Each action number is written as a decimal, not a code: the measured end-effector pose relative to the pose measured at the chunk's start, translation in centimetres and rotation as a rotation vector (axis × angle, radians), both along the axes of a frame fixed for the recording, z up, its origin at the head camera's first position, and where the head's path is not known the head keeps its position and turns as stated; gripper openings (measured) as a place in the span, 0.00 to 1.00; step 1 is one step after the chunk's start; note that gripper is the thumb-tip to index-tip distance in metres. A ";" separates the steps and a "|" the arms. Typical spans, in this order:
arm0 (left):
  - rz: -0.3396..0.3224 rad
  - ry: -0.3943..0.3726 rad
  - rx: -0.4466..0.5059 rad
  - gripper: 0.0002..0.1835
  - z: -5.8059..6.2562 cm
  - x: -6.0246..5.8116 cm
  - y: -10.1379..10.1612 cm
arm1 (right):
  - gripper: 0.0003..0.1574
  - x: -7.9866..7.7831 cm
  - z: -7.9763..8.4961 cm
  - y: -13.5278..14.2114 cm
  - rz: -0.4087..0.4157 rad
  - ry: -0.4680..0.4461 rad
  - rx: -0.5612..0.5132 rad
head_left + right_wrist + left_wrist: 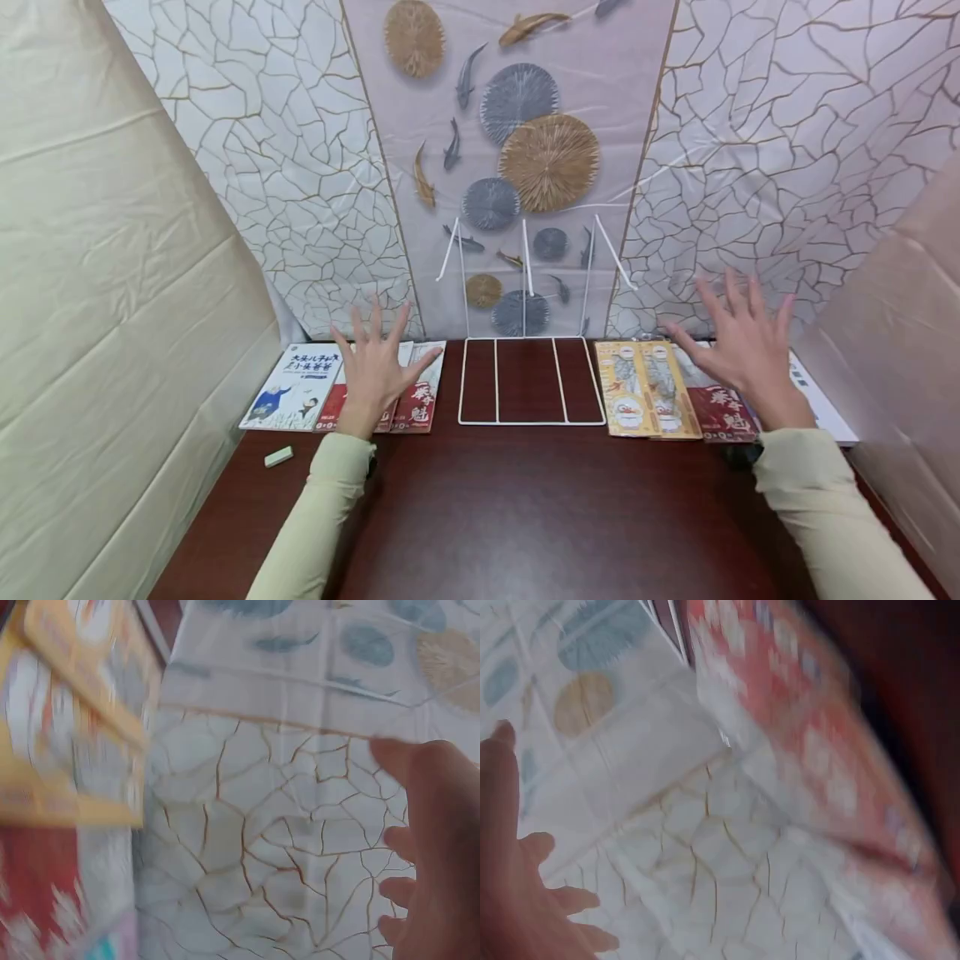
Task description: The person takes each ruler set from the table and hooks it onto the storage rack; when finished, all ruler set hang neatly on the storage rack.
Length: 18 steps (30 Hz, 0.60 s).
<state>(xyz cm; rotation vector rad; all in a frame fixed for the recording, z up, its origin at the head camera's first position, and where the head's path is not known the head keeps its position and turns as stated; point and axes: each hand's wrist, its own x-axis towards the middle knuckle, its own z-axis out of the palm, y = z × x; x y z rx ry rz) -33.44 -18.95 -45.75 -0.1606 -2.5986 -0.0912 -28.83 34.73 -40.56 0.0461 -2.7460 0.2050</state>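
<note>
My left hand (372,371) is spread with straight fingers above the books on the left and holds nothing. Beneath and beside it are a white book (281,396) with a blue title and overlapping red-and-white books (420,392), partly hidden by the hand. My right hand (742,346), fingers also spread, holds nothing above the right-hand group. That group has two yellow packs (628,396) with cartoon pictures, a red-and-white book (718,408) and a white one (825,408) at the far right. Between the groups stands a white wire rack (497,383) with upright dividers.
A small pale block (278,457) lies on the dark brown table (540,508) at the left, in front of the books. Behind the table hangs a patterned cloth (300,167). Beige fabric walls (97,292) close in both sides.
</note>
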 end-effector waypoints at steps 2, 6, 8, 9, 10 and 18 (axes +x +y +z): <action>-0.061 -0.010 0.029 0.54 -0.8 0.7 1.1 | 0.54 0.8 -1.2 -0.8 0.037 -0.001 -0.078; -0.213 -0.060 0.152 0.52 -2.2 2.4 3.8 | 0.47 1.5 -5.0 -3.3 0.146 -0.051 -0.246; -0.281 -0.107 0.231 0.49 -2.7 2.9 5.3 | 0.45 1.5 -6.9 -4.5 0.173 -0.089 -0.310; -0.307 -0.138 0.270 0.48 -2.9 3.1 5.9 | 0.44 1.5 -7.7 -4.9 0.173 -0.102 -0.326; -0.327 -0.169 0.301 0.47 -3.0 3.2 6.5 | 0.44 1.4 -8.4 -5.3 0.165 -0.114 -0.340; -0.357 -0.387 0.370 0.42 -4.0 3.6 8.2 | 0.51 1.3 -10.9 -6.4 0.057 -0.211 -0.368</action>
